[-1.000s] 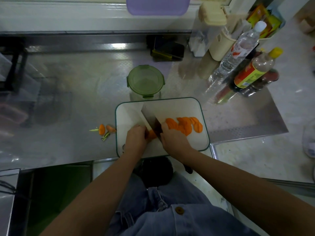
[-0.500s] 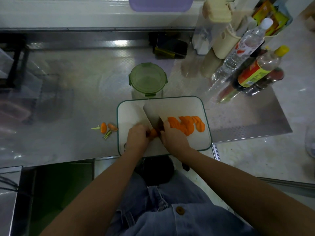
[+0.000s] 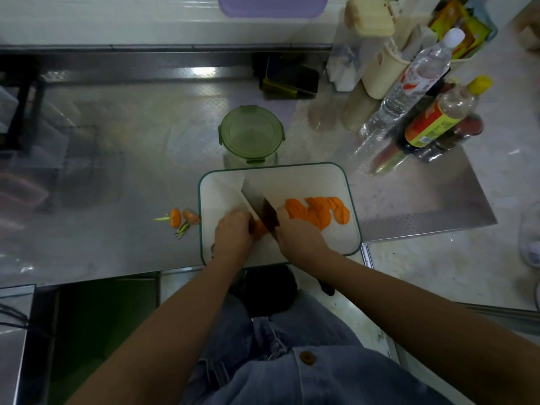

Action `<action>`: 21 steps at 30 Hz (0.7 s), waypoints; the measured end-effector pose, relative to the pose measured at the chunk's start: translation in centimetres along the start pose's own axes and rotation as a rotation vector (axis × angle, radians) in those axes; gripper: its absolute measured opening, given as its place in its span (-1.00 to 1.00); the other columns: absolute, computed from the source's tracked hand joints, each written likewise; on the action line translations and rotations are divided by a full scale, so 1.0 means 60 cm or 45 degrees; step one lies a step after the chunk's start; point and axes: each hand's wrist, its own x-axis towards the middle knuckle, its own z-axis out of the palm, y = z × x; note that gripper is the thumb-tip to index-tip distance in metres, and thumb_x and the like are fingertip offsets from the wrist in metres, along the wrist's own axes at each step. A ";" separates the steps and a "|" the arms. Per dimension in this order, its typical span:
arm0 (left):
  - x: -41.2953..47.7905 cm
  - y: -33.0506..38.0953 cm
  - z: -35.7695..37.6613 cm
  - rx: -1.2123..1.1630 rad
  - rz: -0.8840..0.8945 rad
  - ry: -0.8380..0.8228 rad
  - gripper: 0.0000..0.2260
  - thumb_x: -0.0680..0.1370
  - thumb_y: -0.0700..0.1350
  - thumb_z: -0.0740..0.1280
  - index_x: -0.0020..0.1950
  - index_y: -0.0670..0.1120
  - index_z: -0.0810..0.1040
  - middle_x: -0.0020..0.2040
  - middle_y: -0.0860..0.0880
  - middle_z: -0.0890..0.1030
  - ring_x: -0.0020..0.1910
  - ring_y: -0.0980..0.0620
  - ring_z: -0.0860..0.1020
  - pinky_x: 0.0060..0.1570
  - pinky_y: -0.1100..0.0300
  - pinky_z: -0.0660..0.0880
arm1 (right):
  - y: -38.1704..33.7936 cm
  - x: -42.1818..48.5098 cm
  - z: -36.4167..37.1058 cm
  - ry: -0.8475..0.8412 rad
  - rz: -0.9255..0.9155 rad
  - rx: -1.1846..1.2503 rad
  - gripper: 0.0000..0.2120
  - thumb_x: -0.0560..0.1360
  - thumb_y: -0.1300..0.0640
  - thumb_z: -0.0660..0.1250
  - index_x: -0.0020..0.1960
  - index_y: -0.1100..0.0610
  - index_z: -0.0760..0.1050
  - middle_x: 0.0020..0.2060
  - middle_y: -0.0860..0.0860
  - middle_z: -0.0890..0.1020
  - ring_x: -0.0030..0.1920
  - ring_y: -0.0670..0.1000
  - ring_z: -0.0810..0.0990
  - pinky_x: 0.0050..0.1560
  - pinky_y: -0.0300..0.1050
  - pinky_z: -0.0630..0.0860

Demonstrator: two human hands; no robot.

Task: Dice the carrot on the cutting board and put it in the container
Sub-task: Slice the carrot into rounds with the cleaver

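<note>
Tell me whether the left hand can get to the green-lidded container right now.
Probably yes: the container stands just beyond the cutting board, with bare board left of the knife; the left hand must first release the carrot piece.

The white rectangular plastic cutting board (image 3: 318, 179) lies at the near edge of the shiny steel counter (image 3: 131, 135). Directly behind it stands the round green-lidded container (image 3: 251, 133). On the board, the orange carrot slices (image 3: 318, 213) lie right of the broad steel knife (image 3: 258, 201), and the uncut carrot stub (image 3: 260, 228) lies left of it. The trimmed carrot ends (image 3: 182, 219) lie on the counter just left of the board.
</note>
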 end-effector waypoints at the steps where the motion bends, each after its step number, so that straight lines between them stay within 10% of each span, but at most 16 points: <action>1: 0.000 0.000 0.000 -0.005 -0.002 -0.002 -0.84 0.47 -0.03 0.40 -0.12 -0.12 0.57 -0.10 -0.13 0.55 -0.10 -0.15 0.52 -0.18 0.11 0.35 | -0.003 0.001 0.002 -0.004 0.001 -0.020 -0.80 0.60 0.19 0.13 0.20 0.20 0.31 -0.17 0.12 0.58 -0.35 0.06 0.47 -0.49 -0.12 0.31; 21: -0.003 -0.008 -0.002 0.012 0.032 -0.026 -0.82 0.48 -0.02 0.39 -0.21 -0.10 0.51 -0.25 -0.09 0.47 -0.17 -0.16 0.51 -0.25 0.12 0.28 | -0.010 0.004 0.020 0.032 -0.014 -0.022 -0.78 0.59 0.21 0.12 0.22 0.20 0.31 -0.19 0.14 0.59 -0.28 0.14 0.57 -0.47 -0.09 0.32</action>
